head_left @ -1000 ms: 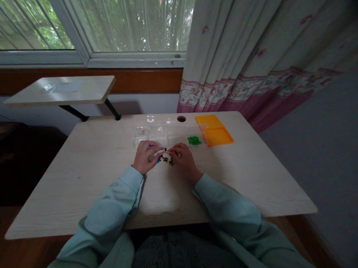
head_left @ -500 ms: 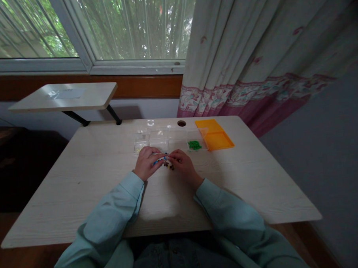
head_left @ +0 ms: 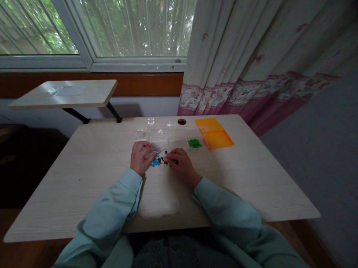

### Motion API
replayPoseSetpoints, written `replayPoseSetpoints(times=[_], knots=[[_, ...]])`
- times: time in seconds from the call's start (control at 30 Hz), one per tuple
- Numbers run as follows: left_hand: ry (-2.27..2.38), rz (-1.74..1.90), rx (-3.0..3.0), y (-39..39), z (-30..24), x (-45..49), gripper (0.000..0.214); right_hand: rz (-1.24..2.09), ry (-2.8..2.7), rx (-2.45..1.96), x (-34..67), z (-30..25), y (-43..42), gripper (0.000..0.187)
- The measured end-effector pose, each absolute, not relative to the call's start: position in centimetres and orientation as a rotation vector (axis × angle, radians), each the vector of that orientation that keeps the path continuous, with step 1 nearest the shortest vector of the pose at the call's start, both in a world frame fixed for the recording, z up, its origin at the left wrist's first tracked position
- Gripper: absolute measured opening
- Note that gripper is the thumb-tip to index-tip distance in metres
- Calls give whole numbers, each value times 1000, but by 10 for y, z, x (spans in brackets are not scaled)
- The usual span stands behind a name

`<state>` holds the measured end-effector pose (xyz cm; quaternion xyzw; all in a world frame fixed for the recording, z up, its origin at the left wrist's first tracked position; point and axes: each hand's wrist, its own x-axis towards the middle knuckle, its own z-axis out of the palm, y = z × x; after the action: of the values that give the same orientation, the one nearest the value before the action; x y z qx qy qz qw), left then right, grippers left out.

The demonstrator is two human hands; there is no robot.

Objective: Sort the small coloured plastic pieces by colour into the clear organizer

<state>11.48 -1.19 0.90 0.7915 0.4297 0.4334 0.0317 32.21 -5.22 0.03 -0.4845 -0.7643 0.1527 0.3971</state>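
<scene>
My left hand (head_left: 141, 157) is at the front left of a clear compartment box (head_left: 177, 142), its thumb and fingers slightly apart, with blue bits showing by the fingertips. Just right of it lies a small pile of blue pieces (head_left: 155, 162), mixed with dark brown pieces (head_left: 162, 160) and a few yellowish ones. Over the pile's right side, my right hand (head_left: 182, 165) has its thumb and fingertips pressed together; whatever they hold is too small to make out. Green pieces (head_left: 194, 143) fill part of the box's right compartment.
An orange tray (head_left: 219, 137) lies right of the box, partly behind its clear edge. Behind the box is a round hole (head_left: 181, 121) in the table (head_left: 246, 186). A small raised shelf (head_left: 67, 95) stands at the back left, and a curtain (head_left: 223, 69) hangs at the back right.
My left hand has moved left, away from my right hand, and its fingers have parted. More of the blue and brown pile shows between the hands. The right hand has barely moved.
</scene>
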Motion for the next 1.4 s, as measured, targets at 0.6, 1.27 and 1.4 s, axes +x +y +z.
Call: replayPoseSetpoints(times=[0.6,1.27,1.4], knots=[[1730,1432,2212,2,1,108,19,69,-2322,-1292,303,5,-62,13],[1805,1330,2259,4,-3,108,20,160,-2116,-1324,311,0,-53,11],[1780,1331,2275,5,-6,108,20,287,-1857,-1354,324,1,-44,13]])
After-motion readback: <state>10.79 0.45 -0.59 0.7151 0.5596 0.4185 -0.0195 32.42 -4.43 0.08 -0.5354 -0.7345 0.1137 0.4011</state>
